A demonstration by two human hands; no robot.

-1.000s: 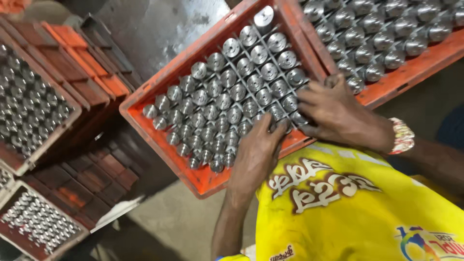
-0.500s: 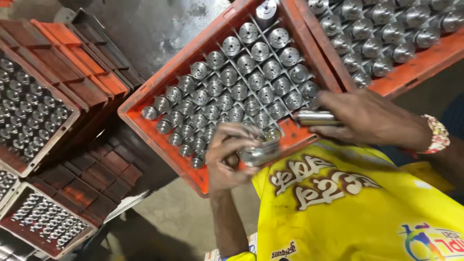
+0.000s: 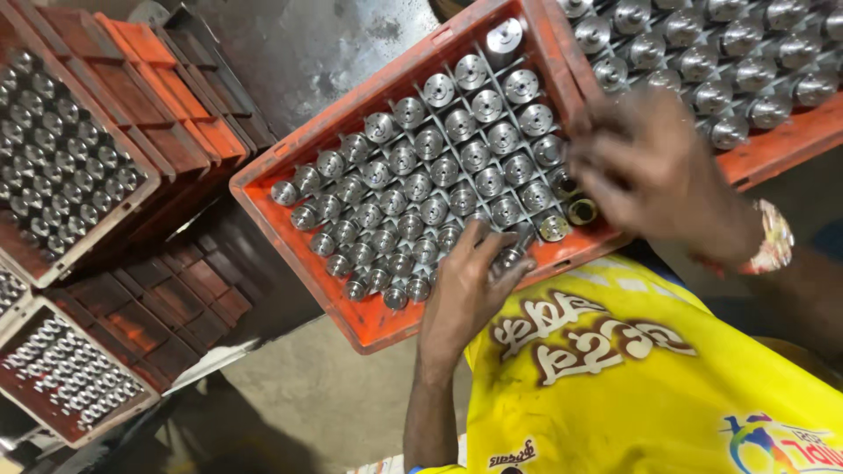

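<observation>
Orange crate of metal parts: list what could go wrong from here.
1. The orange crate seems to rest tilted against the person's lap; it may slide, spilling the metal parts.
2. The left hand pinches one part at the near edge; it could drop.
3. The right hand is blurred, so it may knock neighbouring parts.

head view | looks steeply down | close over orange crate (image 3: 290,228)
</observation>
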